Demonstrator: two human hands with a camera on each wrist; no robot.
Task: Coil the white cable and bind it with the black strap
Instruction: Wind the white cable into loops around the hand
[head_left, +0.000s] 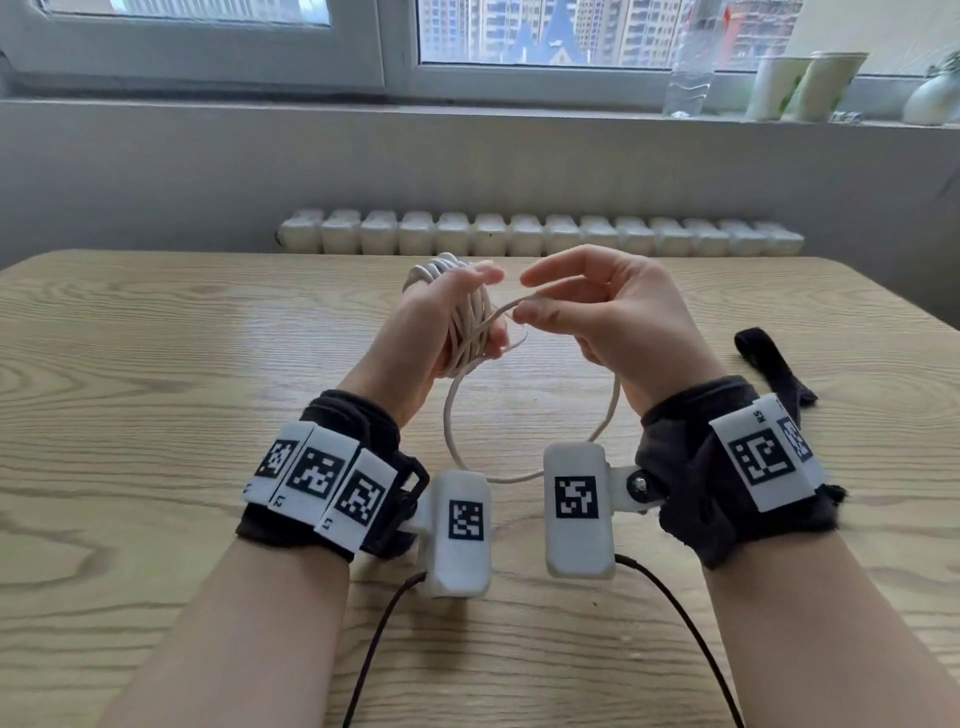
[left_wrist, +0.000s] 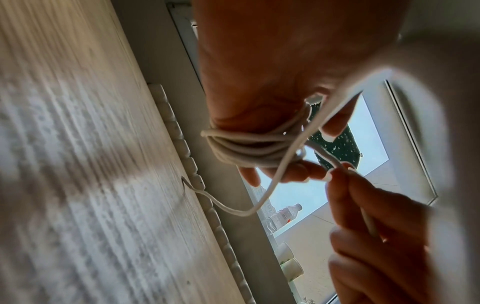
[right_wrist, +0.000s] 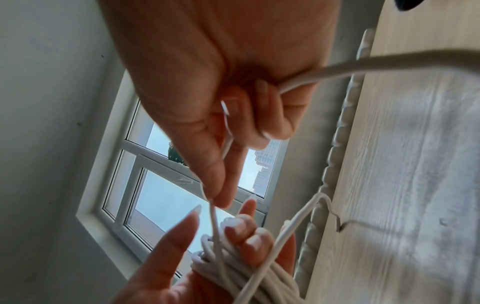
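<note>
Right hand (head_left: 602, 322) pinches white cord (head_left: 448, 415) — left hand (head_left: 415, 338) grips its coil (head_left: 466, 322).

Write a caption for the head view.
Right hand pinches white cord wound around the left hand above a wooden table.

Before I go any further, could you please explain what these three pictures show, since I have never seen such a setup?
No machine here: a person's two bare hands work over a wooden table. The wide picture comes from a head-worn camera; the two close ones come from white wrist cameras looking along each hand. The left hand has a white cable coiled round its fingers; the right hand pinches the loose strand, which hangs in a loop. A black strap lies on the table, right.
</note>
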